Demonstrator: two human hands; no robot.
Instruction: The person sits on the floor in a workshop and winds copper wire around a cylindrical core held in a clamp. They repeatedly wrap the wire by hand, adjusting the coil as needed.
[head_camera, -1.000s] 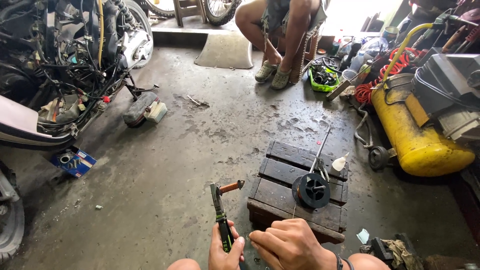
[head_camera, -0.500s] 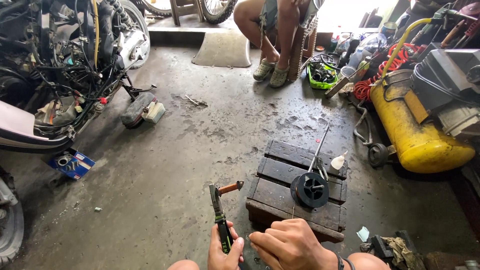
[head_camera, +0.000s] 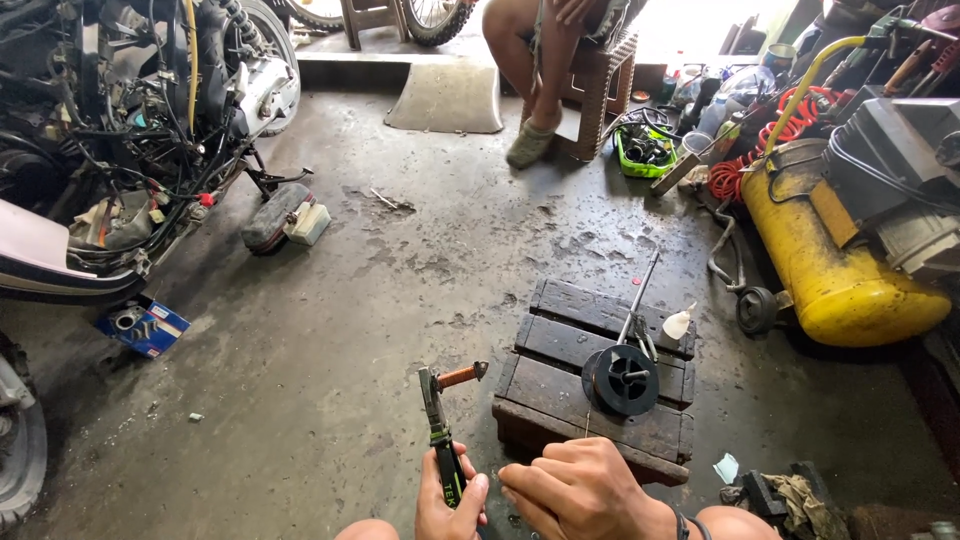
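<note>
Gripping pliers w/ L hand; R hand fingers curled, contents unclear | wooden block nearby

yellow compressor tank | stripped motorcycle | green basket | blue box

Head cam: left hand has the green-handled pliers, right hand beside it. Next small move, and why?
Probably bring the right hand up to the small orange-brown cylindrical part clamped in the jaws of the green-and-black-handled locking pliers. The left hand holds the pliers upright and the part juts out sideways, free, while the right hand sits low beside the handle.
</note>
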